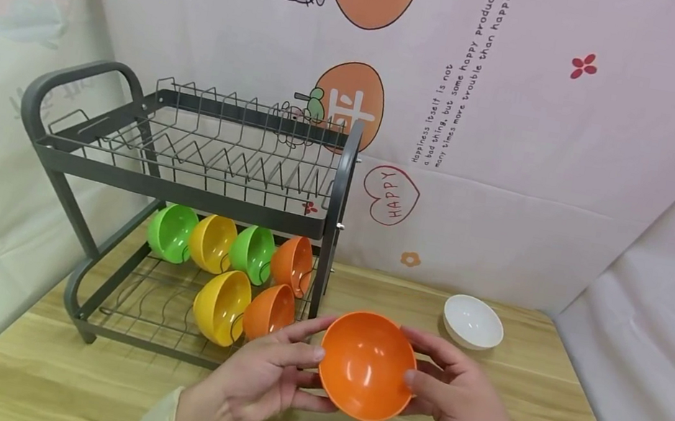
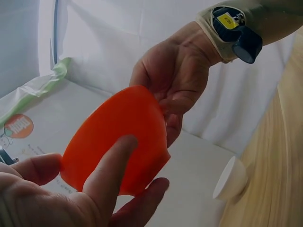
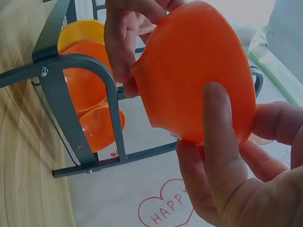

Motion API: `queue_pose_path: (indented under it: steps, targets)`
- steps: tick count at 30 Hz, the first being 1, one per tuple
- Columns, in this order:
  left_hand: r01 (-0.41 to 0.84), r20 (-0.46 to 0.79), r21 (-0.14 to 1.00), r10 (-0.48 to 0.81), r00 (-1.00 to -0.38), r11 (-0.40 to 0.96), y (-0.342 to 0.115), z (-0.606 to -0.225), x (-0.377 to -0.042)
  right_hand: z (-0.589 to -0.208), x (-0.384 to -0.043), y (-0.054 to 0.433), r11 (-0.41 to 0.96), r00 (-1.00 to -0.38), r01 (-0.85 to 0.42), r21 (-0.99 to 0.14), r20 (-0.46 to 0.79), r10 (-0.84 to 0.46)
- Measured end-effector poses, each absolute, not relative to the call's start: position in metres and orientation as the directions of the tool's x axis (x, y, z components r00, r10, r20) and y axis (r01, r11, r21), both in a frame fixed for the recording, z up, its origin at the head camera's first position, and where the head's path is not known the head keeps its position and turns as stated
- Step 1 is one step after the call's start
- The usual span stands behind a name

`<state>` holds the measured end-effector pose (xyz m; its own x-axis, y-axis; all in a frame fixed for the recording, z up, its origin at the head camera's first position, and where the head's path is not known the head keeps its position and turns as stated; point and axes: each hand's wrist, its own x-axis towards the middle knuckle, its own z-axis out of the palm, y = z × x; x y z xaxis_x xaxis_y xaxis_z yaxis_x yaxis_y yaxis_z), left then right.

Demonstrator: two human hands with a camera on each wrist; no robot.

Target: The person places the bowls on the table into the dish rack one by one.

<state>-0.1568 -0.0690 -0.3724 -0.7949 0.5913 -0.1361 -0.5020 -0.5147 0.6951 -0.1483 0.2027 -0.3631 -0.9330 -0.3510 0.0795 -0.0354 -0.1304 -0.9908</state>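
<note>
Between my two hands is an orange bowl (image 1: 368, 366), its hollow turned toward the head camera. My left hand (image 1: 270, 375) grips its left side, thumb at the rim and fingers beneath. On the opposite side my right hand (image 1: 461, 393) holds it the same way. Both wrist views show the bowl's smooth outer wall and foot, with fingertips pressed on it. To the left stands a dark two-tier dish rack (image 1: 188, 199). Its lower tier bears tilted bowls, among them a yellow bowl (image 1: 221, 307) and an orange bowl (image 1: 270, 312) near my left hand.
A white bowl (image 1: 473, 322) rests on the wooden table (image 1: 555, 418) at the back right. Behind the rack hangs a printed cloth (image 1: 473, 223). More green, yellow and orange bowls line the rack's back row, including a green bowl (image 1: 172, 233). The upper tier has wire slots.
</note>
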Motion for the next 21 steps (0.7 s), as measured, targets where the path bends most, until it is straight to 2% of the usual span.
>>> queue_pose_path:
  steps: [6,10,16,21]
  targets:
    - [-0.476,-0.108,0.713,0.591,-0.8,-0.515,-0.078,-0.377,-0.156,-0.359,-0.15,0.197,-0.12,-0.926,-0.016,-0.993,0.06,-0.372]
    - [-0.445,-0.088,0.75,0.592,-0.801,-0.49,-0.091,-0.378,-0.155,-0.355,-0.155,0.189,-0.076,-0.932,-0.048,-0.996,0.072,-0.354]
    - [-0.343,-0.031,0.833,0.582,-0.813,-0.434,-0.125,-0.374,-0.146,-0.347,-0.169,0.168,0.048,-0.967,-0.088,-0.995,0.074,-0.244]
    - [-0.241,0.086,0.846,0.567,-0.819,-0.475,-0.166,-0.368,-0.141,-0.347,-0.184,0.144,0.181,-0.965,-0.192,-0.965,0.152,-0.215]
